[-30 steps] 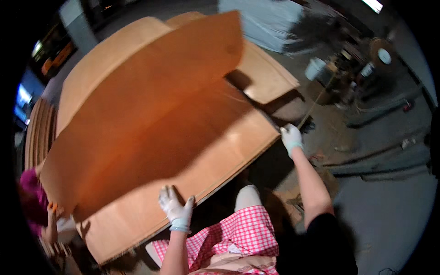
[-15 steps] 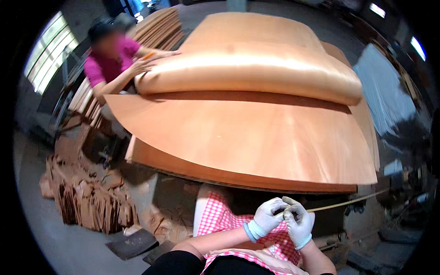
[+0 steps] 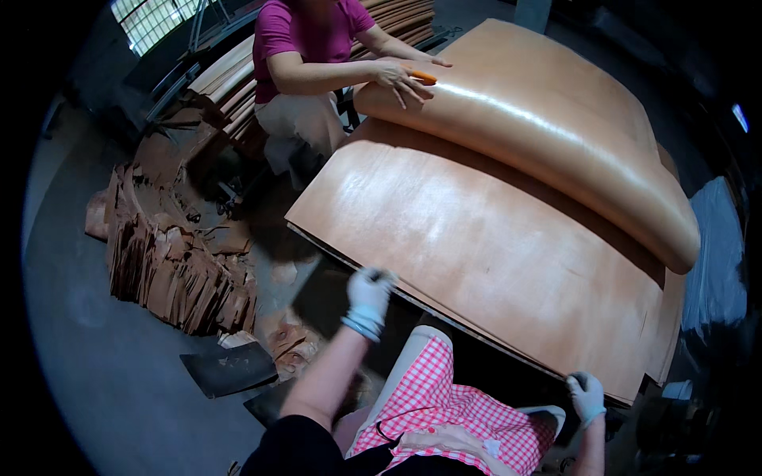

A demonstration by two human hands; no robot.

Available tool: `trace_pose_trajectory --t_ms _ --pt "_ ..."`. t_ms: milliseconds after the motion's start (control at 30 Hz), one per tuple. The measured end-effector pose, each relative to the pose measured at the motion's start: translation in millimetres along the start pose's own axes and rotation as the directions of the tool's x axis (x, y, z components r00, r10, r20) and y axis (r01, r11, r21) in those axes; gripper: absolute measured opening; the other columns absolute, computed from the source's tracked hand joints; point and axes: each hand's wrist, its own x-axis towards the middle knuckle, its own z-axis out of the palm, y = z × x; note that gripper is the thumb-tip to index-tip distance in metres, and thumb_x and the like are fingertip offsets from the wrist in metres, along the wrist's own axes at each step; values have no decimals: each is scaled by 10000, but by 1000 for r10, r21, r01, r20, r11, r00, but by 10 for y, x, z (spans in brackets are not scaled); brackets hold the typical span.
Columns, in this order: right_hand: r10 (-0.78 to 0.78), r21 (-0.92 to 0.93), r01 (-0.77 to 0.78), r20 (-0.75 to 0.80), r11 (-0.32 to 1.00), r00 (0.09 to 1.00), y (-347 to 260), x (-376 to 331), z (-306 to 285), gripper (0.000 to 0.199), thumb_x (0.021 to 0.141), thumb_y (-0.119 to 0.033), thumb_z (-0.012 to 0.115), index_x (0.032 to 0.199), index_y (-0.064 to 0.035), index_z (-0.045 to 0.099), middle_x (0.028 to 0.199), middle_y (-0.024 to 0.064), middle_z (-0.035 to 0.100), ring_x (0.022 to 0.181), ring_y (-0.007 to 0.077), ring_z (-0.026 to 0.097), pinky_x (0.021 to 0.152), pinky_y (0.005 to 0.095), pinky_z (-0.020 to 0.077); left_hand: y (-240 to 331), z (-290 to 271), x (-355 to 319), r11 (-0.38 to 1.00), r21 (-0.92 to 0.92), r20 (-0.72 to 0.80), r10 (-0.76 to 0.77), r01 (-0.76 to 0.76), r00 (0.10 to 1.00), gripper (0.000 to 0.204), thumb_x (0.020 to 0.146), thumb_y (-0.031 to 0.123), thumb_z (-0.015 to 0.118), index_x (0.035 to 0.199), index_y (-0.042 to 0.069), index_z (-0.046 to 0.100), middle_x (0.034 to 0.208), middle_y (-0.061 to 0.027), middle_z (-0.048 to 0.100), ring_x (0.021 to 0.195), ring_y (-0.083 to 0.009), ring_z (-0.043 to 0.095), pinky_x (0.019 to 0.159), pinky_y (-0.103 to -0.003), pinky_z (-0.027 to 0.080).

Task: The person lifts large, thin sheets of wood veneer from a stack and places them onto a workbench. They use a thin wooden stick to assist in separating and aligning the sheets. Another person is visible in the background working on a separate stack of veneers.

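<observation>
Near wood sheet [image 3: 476,234] is laid flat, w/ curled sheet [image 3: 528,151] behind seemingly not yet flattened, & L hand [image 3: 370,298] & R hand [image 3: 586,397] are seen at its front edge, clamped or not can't be told.

Gridded window [image 3: 161,22], brown scrap pile [image 3: 178,266]

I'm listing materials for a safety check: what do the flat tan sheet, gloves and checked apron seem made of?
Flat sheet: probably wood veneer or plywood, smooth; tan, mottled, with sheen. Gloves: possibly knitted fabric, matte white; they fit closely. Apron: likely cloth, matte; it drapes in folds.
</observation>
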Motion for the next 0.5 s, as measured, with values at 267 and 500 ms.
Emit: trace_pose_trajectory --t_ms 267,500 --pt "122 -289 -149 -110 946 986 271 86 -259 283 815 -230 693 903 38 669 811 152 683 755 217 644 709 341 494 12 -1677 1945 889 457 -279 168 -23 945 212 747 119 794 871 -9 679 806 -50 676 723 -132 583 694 -294 498" --pt "270 -401 -244 9 883 963 16 368 -116 424 786 -379 681 890 32 690 863 243 669 829 347 673 742 407 506 -125 -1693 2168 804 584 -171 -15 114 985 342 771 157 767 1037 -37 675 958 -87 689 855 -171 609 806 -297 485"
